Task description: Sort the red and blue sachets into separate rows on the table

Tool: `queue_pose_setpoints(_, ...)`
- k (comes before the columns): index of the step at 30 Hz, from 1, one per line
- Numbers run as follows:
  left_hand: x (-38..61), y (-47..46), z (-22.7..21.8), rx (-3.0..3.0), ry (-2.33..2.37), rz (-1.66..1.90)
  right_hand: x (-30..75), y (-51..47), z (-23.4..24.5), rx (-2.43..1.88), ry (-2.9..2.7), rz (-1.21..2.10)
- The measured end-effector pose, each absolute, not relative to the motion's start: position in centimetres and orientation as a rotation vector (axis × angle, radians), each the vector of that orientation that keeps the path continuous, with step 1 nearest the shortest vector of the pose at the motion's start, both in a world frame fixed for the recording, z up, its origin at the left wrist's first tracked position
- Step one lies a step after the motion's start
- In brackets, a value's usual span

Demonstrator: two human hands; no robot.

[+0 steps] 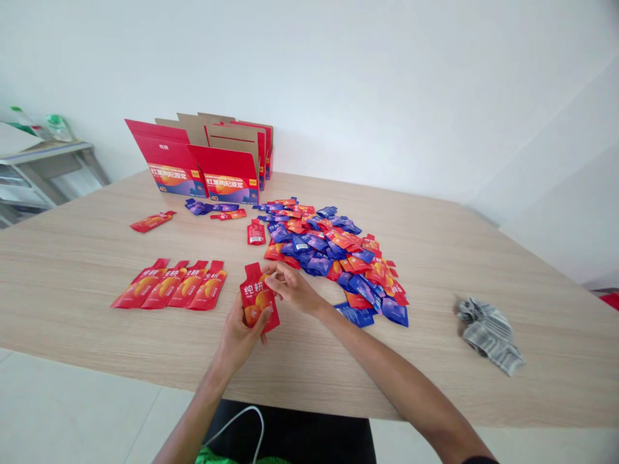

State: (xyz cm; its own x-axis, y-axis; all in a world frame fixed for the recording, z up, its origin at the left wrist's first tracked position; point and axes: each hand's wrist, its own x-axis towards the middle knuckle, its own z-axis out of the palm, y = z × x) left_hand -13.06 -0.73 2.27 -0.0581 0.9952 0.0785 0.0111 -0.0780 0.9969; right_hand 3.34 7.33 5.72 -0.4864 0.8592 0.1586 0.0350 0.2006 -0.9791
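Observation:
A red pouch [254, 293] with a spout-shaped top and orange fruit printed on it is held upright above the table. My left hand [242, 327] grips its lower part, thumb across the front. Curled fingers of my right hand [291, 287] pinch at its upper right edge; the fingertips are partly hidden. To the left, several red pouches [207, 290] lie in an overlapping row, spouts pointing away. Beyond my right hand spreads a loose heap of red and blue pouches [316, 241]. One red pouch [256, 232] lies face down near the heap's left side.
Open red and blue cartons [231, 174] stand at the back left by the wall. In front of them lie blue pouches [198, 207] and a stray red pouch [153, 222]. A crumpled striped grey cloth [489, 334] rests at the right. A side table [48, 154] holds bottles.

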Motion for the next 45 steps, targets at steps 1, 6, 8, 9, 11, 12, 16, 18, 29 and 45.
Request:
queue_pose_setpoints(1, -13.0, -0.8, 2.3, 1.255, 1.228, 1.275, 3.2, 7.3, 5.7, -0.873, -1.703, 1.355)
queue_pose_setpoints(6, -13.0, -1.2, 2.6, 1.376, 1.268, 1.053, 3.3, 7.8, 5.6, -0.918, -1.691, 1.365)
queue_pose_setpoints(8, -13.1, -1.2, 2.5, 1.394, 1.281, 1.003, 3.4, 7.8, 5.4, -0.934, -1.676, 1.414)
queue_pose_setpoints(9, -13.1, -1.2, 2.4, 1.391, 1.290, 0.997, 3.4, 7.9, 5.2, -0.951, -1.651, 1.448)
queue_pose_setpoints(11, -13.1, -1.1, 2.4, 1.386, 1.309, 1.007, 3.2, 7.9, 4.7, -0.991, -1.586, 1.525)
queue_pose_setpoints(12, -13.1, -1.1, 2.5, 1.386, 1.319, 1.015, 3.2, 8.0, 4.5, -1.010, -1.552, 1.556)
queue_pose_setpoints(16, -13.2, -0.9, 3.3, 1.379, 1.317, 1.009, 3.0, 8.4, 3.8, -1.052, -1.434, 1.589)
queue_pose_setpoints(18, -13.4, -0.9, 3.5, 1.336, 1.287, 0.980, 3.0, 8.5, 3.7, -1.074, -1.368, 1.580)
queue_pose_setpoints(29, -14.2, -0.9, 2.4, 1.083, 1.199, 0.884, 3.4, 9.0, 3.6, -1.078, -1.233, 1.506)
queue_pose_setpoints(45, -17.9, -2.6, 0.8, 1.750, 1.776, 1.066, -0.2, 11.4, 1.3, -1.217, -1.581, 1.283)
